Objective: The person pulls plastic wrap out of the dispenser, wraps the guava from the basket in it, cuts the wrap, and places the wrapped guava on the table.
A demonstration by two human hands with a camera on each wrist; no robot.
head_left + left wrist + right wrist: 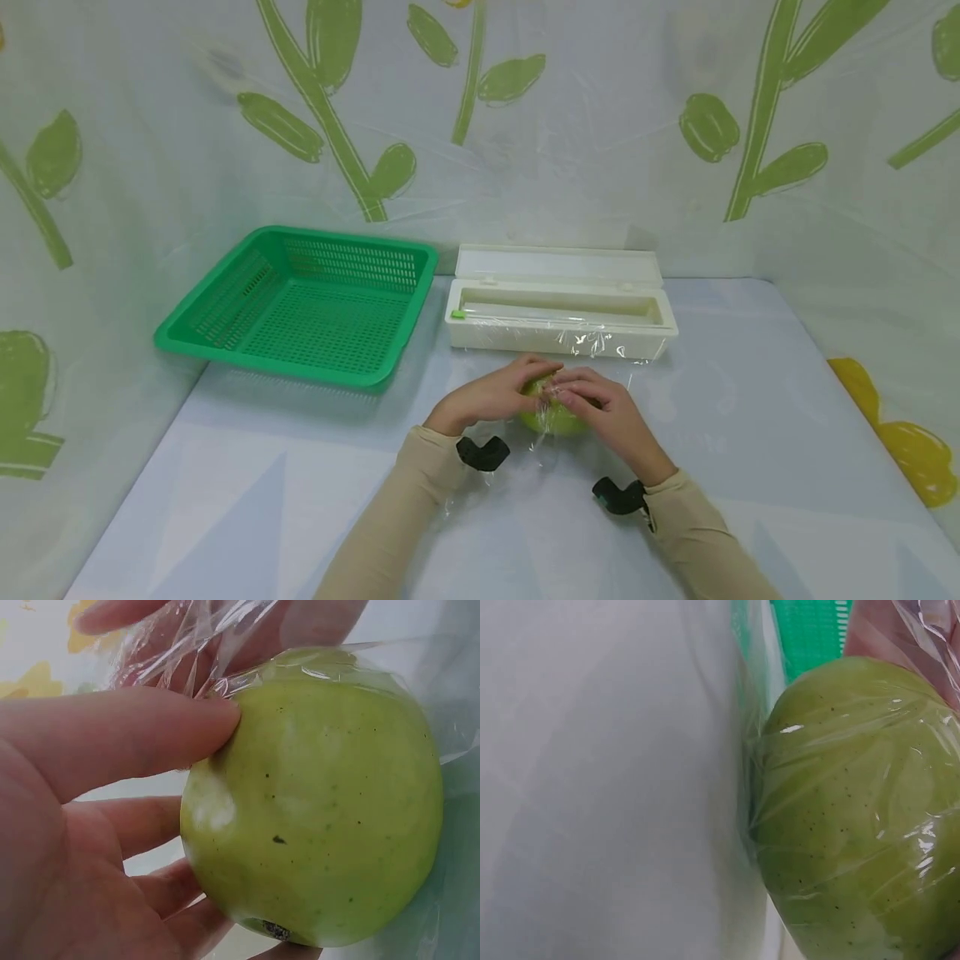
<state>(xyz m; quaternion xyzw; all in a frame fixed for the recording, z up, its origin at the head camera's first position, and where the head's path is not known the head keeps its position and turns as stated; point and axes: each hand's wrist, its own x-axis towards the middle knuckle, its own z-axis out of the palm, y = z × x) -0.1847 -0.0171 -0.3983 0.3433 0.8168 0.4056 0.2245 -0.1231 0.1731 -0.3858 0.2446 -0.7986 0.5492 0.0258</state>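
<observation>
A round green fruit (557, 419) with dark specks, its exact kind unclear, is between both hands, just above or on the table. Clear cling film (900, 817) lies tightly over much of it, with loose folds at the top. My left hand (491, 393) grips the fruit from the left; in the left wrist view its thumb (172, 727) presses near the film's edge and the other fingers curve beneath. On the right side, my right hand (611, 414) bends its fingers over the top and holds gathered film. Its fingertips are partly hidden behind the film.
Behind the hands stands a white cling film dispenser box (562, 340), lid (558, 265) raised, a roll inside and a green slider at its left. A green plastic basket (292, 367) stands back left. Patterned white sheeting (585, 167) surrounds the table (247, 500).
</observation>
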